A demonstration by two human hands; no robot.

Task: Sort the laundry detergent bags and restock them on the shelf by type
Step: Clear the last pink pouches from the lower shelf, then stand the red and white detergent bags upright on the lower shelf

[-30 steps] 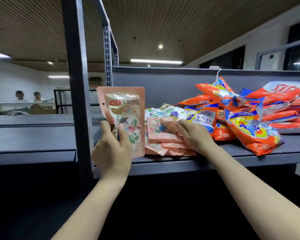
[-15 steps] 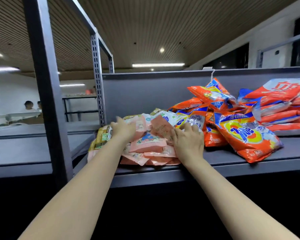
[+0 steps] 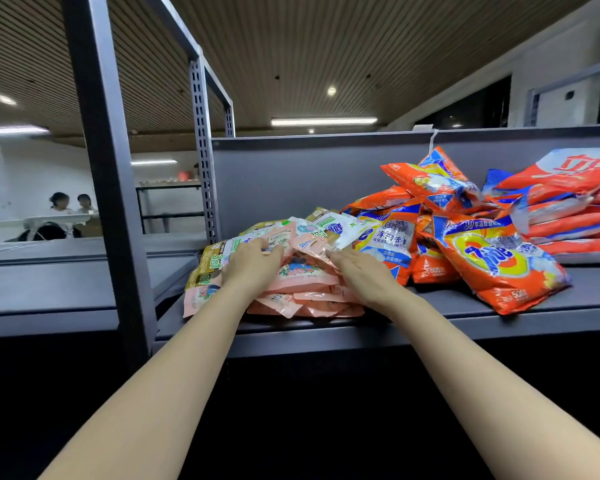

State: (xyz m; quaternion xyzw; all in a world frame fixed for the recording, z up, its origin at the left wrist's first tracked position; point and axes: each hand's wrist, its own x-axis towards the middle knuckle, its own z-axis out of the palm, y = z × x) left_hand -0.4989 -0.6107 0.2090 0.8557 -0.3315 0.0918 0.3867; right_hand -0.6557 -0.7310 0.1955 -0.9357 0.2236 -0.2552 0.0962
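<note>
Resting on the pile of pink bags point(image 3: 302, 275), both hands lie palm down with the fingers nearly straight, pressing and not gripping: the left hand point(image 3: 252, 268) on the pile's left part, the right hand point(image 3: 362, 277) on its right part. The pile lies at 12 o'clock from the hands, directly under them, on the shelf point(image 3: 430, 327); its long axis runs from 9 to 3 o'clock along the shelf's front edge. I judge both hands equally near, so either can take the next bag. At 10 o'clock from the left hand, gold-green bags point(image 3: 205, 265) stick out. At 2 o'clock from the right hand, the orange bags point(image 3: 492, 258) lean in a heap, touching a white-blue bag point(image 3: 385, 242). The fingertips partly hide in the bags. How many pink bags are stacked I cannot tell. The red bags point(image 3: 568, 206) are cut off at the right edge.
</note>
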